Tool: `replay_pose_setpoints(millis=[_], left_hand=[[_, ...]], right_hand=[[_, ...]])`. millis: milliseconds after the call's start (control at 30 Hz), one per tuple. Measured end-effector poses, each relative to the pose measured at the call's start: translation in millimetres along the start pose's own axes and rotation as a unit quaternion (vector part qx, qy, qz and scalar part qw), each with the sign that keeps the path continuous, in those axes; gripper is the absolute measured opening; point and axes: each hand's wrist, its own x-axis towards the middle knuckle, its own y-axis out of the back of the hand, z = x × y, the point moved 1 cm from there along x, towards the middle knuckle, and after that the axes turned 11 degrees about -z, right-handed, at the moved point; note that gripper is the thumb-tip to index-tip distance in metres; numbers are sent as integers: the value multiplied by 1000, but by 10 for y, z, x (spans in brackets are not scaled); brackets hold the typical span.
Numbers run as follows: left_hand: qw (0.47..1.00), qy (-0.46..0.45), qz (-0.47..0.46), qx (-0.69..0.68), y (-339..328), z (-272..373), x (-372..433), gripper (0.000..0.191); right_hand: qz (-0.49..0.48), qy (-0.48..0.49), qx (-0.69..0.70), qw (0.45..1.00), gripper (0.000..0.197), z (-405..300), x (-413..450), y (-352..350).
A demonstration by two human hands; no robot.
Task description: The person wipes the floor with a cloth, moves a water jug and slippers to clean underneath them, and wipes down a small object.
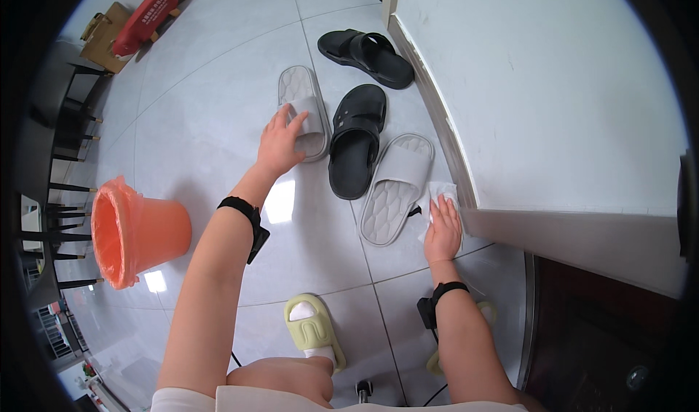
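Note:
My left hand (281,141) reaches over a grey slide slipper (297,87), its fingers spread at the strap; whether it touches is hard to tell. My right hand (443,229) lies flat on a white tissue (445,189) on the floor, beside the wall's baseboard. Just left of the tissue is a second grey slipper (385,215), with a small black thing (415,211) at its edge. Between the grey slippers lies a black slipper (349,166); another black slipper (387,65) rests farther off near the wall.
An orange waste bin (164,229) with a liner stands at left. Chairs with dark legs (71,187) line the left side. A red object (144,21) and cardboard (106,35) are at the upper left. A white wall (546,95) rises at right. My foot wears a green slipper (311,330).

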Motion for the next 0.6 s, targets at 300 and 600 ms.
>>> replay_pose_setpoints(millis=[300,600], left_hand=[[996,52,-49,57,375,184,287,34],[928,151,-84,-331,78,159,-1161,15]], right_hand=[[9,-5,-4,1000,44,-45,1,16],[21,-2,10,1000,43,-43,-1,45]])
